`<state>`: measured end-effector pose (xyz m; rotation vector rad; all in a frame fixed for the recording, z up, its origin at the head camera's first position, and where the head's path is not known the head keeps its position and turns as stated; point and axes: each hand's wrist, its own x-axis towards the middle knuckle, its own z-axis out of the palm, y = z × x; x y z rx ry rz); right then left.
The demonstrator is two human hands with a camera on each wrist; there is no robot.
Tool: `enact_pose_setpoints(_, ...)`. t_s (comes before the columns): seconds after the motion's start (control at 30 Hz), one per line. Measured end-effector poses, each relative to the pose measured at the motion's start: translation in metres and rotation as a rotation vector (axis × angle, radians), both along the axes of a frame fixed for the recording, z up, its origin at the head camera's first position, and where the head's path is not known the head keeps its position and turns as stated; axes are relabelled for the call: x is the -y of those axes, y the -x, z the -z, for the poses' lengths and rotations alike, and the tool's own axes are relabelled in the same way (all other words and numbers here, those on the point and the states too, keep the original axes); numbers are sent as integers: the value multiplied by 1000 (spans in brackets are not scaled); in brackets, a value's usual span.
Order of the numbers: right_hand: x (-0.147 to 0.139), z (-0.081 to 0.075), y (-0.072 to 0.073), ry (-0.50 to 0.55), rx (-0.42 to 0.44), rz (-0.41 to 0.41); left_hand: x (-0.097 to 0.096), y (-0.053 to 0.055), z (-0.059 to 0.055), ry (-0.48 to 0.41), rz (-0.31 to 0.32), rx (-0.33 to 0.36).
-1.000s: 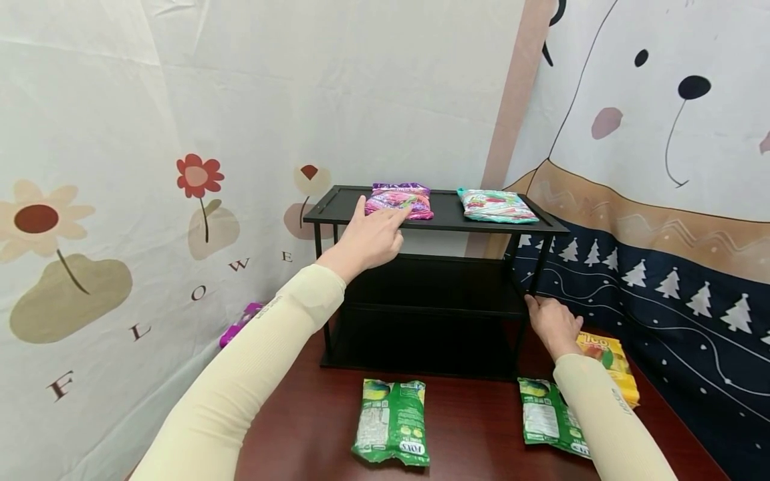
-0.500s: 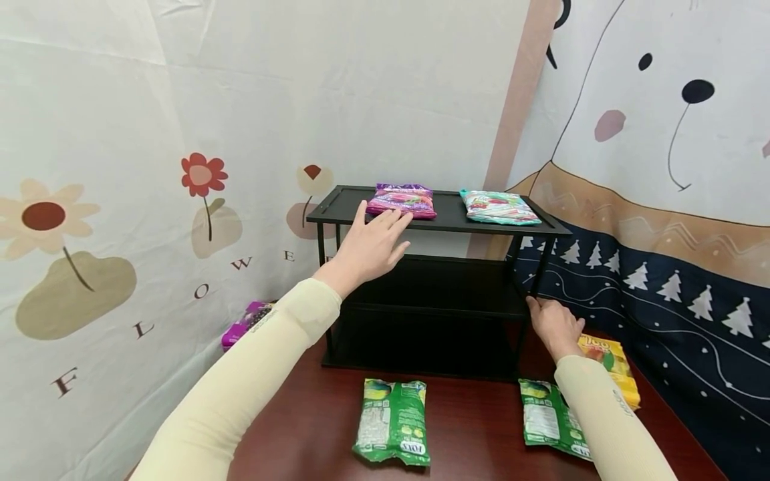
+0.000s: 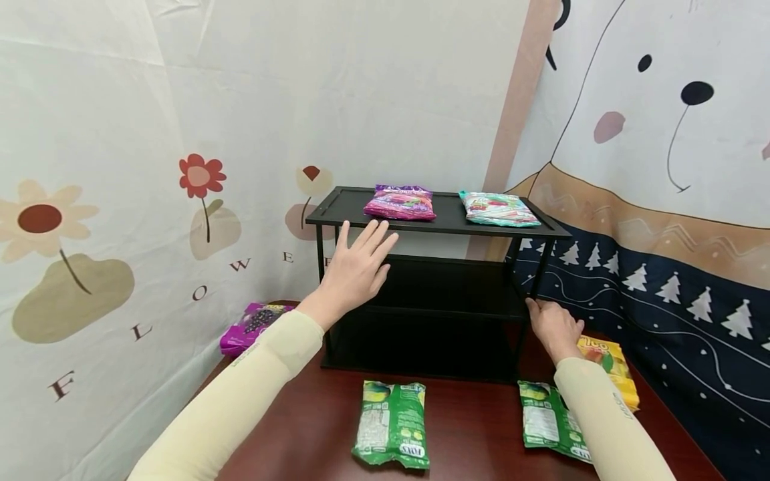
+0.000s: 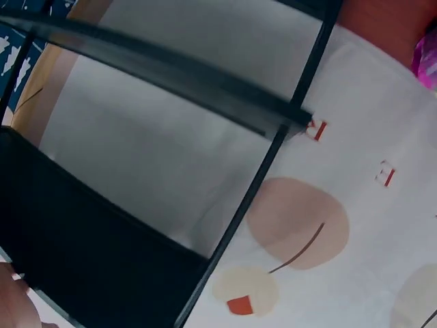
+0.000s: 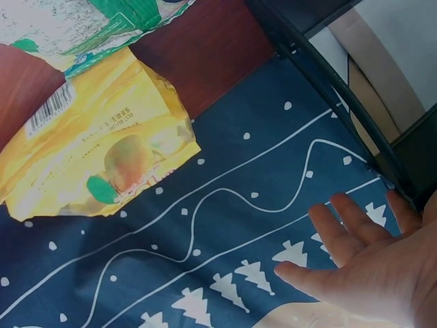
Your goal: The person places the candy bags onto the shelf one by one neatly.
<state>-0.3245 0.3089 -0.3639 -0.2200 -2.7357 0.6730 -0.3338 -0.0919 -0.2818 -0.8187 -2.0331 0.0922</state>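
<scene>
My left hand (image 3: 355,269), fingers spread, is in front of the black rack (image 3: 439,226) with its fingertips just below the top shelf's front edge. Behind those fingertips a purple-pink candy bag (image 3: 400,202) lies flat on the top shelf. A teal and white candy bag (image 3: 499,208) lies to its right. At the rack's right front post, about the height of the middle shelf, is my right hand (image 3: 553,326). In the right wrist view its fingers (image 5: 338,236) are extended and apart, one reaching the post. Part of my left hand (image 4: 15,304) shows at the left wrist view's lower corner.
On the dark red table (image 3: 469,427), a green bag (image 3: 392,424) lies in front of the rack. Another green bag (image 3: 544,414) and a yellow bag (image 3: 616,371) lie by my right forearm. A purple bag (image 3: 252,324) sits left of the rack, by the printed curtain (image 3: 259,120).
My left hand has drawn back from the purple-pink candy bag, down and left, and its fingers have spread. My right hand stays at the post.
</scene>
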Motion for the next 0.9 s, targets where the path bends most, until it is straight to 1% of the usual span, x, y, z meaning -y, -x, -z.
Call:
enact_pose_setpoints(0.1,-1,2,0,2,0,-1,5,-2,13,-17,12,-10)
enact_pose_setpoints(0.17,-1,2,0,0,0,0,9,-2,23,-32,11,-9)
enact_pose_setpoints(0.23,-1,3,0,-2,-6,3,13,-3,35,-60,8,16)
enact_pose_setpoints(0.27,-1,3,0,-3,-11,4,15,-4,41,-73,0,34)
enact_pose_setpoints(0.33,0,2,0,-6,-21,11,18,-6,54,-89,-23,93)
enact_pose_setpoints(0.47,1,1,0,-7,-33,12,24,-13,78,-107,-97,270)
enact_pose_setpoints(0.53,2,1,1,-7,-35,9,26,-16,89,-116,-131,332)
enact_pose_setpoints(0.6,2,1,1,-7,-33,8,26,-20,99,-146,-138,364)
enact_pose_setpoints(0.73,1,1,1,-4,-29,11,26,-27,117,-205,-109,377)
enact_pose_setpoints(0.77,1,1,1,-3,-29,12,26,-29,122,-214,-107,389)
enact_pose_setpoints(0.8,1,1,1,-2,-30,10,27,-30,127,-214,-111,407)
enact_pose_setpoints(0.9,1,2,1,0,-37,8,28,-34,142,-193,-153,476)
